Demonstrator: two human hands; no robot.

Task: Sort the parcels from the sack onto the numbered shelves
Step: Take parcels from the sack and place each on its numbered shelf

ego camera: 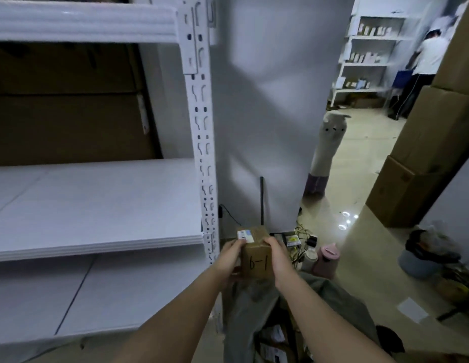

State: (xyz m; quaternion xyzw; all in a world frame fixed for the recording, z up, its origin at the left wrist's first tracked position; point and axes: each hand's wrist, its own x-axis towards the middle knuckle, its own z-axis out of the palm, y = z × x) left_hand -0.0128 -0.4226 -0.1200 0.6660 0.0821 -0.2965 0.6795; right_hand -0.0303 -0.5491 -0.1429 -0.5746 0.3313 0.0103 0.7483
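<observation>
A small brown cardboard parcel [255,254] marked "6-1", with a white label on top, is held between both hands just right of the shelf post. My left hand [229,260] grips its left side and my right hand [278,258] grips its right side. Below my arms lies the open grey-green sack [254,305], with more labelled parcels [274,341] showing inside. The white metal shelving [97,205] fills the left of the view, its boards bare. No shelf numbers are visible.
A white upright post [202,142] stands beside the parcel. Cables, a charger and a pink bottle [326,260] lie on the floor at the wall. Stacked cardboard boxes [422,153] stand at right, beside a bin [424,255]. Another person [424,56] stands far back by other shelves.
</observation>
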